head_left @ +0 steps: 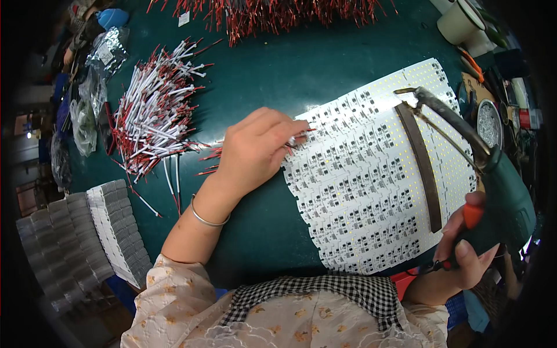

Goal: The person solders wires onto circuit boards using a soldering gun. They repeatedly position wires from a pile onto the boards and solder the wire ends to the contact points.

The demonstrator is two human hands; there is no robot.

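My left hand (pixel 255 145) is closed round a small bundle of red and white wires (pixel 212 153). Its fingertips are at the upper left edge of a large white circuit board sheet (pixel 348 191), where a wire end touches or hovers over the board; I cannot tell which. In my right hand (pixel 464 249) is a green soldering gun (pixel 510 185) with a red trigger. Its long metal arm reaches over the sheet's right part, the tip near the far edge. A dark flat bar (pixel 422 168) lies across the sheet.
A heap of red and white wires (pixel 156 110) lies on the green table (pixel 249 75) at left, more wires (pixel 278 14) at the far edge. Stacked board strips (pixel 119 226) stand at near left. A white mug (pixel 460 22) and a round metal dish (pixel 490 123) are at right.
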